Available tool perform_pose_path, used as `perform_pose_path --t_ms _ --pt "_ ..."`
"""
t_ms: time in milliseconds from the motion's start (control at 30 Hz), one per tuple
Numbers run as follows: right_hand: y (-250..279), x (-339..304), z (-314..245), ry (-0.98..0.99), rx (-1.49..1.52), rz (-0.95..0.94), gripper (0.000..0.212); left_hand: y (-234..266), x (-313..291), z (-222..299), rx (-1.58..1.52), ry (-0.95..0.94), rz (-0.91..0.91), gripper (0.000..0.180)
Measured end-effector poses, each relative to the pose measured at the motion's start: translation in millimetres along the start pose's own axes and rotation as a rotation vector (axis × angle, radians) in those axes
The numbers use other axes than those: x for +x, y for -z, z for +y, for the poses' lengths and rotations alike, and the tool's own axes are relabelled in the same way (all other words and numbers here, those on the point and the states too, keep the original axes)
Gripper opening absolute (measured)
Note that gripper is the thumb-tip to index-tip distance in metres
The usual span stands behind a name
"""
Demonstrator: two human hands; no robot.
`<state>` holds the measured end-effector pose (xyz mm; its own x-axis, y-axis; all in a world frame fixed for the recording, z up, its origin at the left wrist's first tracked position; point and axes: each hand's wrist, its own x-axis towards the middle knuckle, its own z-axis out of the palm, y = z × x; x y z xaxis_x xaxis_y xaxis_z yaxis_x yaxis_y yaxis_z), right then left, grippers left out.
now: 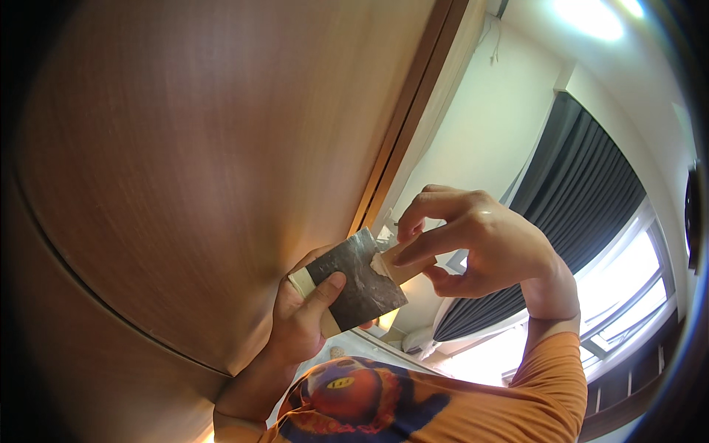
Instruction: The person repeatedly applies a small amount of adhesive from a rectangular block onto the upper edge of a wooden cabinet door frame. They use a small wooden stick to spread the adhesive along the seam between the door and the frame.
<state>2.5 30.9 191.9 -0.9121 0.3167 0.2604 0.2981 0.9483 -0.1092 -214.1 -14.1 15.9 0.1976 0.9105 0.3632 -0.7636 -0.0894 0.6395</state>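
Left hand has the dark flat box firmly by its left end, thumb on the face, fingers behind, likely to brace it. Box is mid-air. Right hand looks pinched on tan card at the box's right edge, beside a torn patch; fingertip hold probably for fine control. Behind: wood panel, then dark curtain.

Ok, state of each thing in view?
Flat dark-grey rectangular packet: torn at one edge
Flat beige piece: protruding at torn edge
Left grip: closed on packet
Right grip: pinching beige piece
Pleated dark-grey curtain: hanging, partly drawn aside
Grey-framed window: partly uncovered
White ceiling light: lit
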Motion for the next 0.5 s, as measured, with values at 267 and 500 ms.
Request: perform_pose_path --t_ms 267,500 --pt "7.6 2.1 -0.4 -0.018 -0.279 -0.130 0.032 1.1 -0.5 -1.3 0.115 -0.014 0.079 0.044" --pt "106.8 -15.2 61.4 0.023 0.420 0.622 0.024 -5.0 12.3 -2.7 0.120 -0.065 0.061 0.045"
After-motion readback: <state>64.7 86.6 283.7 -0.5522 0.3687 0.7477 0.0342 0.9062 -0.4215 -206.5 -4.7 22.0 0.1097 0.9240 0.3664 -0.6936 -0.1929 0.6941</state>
